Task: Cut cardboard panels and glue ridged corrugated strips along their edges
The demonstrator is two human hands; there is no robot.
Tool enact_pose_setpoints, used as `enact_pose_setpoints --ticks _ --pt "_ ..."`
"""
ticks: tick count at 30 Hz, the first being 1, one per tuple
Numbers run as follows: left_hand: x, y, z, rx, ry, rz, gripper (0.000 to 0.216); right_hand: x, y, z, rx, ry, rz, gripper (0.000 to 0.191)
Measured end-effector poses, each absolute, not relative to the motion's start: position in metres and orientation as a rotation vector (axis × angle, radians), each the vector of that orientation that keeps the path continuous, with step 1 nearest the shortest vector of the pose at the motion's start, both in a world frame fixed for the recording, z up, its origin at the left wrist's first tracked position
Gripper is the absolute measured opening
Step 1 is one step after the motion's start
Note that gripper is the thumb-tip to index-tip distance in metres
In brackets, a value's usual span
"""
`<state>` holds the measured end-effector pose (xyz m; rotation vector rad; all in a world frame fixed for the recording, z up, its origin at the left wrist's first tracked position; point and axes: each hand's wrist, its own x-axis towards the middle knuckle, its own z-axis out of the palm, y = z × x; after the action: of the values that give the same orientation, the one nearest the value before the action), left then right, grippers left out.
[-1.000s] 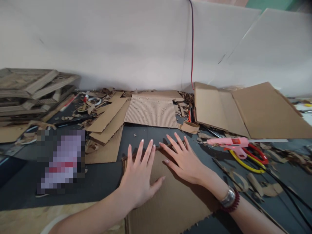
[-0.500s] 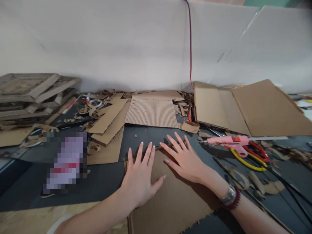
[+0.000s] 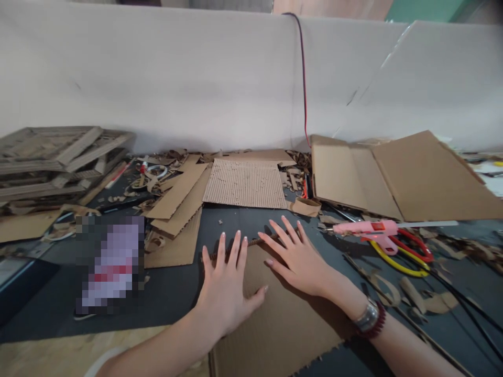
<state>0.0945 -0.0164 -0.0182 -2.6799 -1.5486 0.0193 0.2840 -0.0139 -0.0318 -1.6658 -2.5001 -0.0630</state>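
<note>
A brown cardboard sheet (image 3: 286, 324) lies on the dark table in front of me, its far edge showing raw corrugation. My left hand (image 3: 226, 288) rests palm down on the left part of this sheet, fingers spread toward the far edge. On the right part lies my right hand (image 3: 294, 256), flat too, with fingers fanned out and pointing away to the left. Neither hand grasps anything. Beyond my fingertips sits a piece of ribbed cardboard (image 3: 245, 183) with its flutes exposed.
At right lie a pink glue gun (image 3: 365, 228), pliers with red and yellow handles (image 3: 404, 264) and an opened cardboard box (image 3: 436, 180). Cardboard strips (image 3: 178, 209) and a blurred purple item (image 3: 113, 262) are at left. A stacked cardboard frame structure (image 3: 58, 157) stands far left.
The whole view has shifted slightly, with the scene sitting a little lower. My left hand's fingertips have edged slightly left along the sheet's far edge; the right hand stays nearly still.
</note>
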Motion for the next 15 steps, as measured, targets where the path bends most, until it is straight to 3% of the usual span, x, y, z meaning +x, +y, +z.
enact_pose_setpoints --ticks 15 --pt "0.0944 -0.0181 -0.0185 -2.678 -1.541 -0.009 0.077 0.2817 -0.0140 -0.0266 -1.652 -2.416 -0.169 0.057"
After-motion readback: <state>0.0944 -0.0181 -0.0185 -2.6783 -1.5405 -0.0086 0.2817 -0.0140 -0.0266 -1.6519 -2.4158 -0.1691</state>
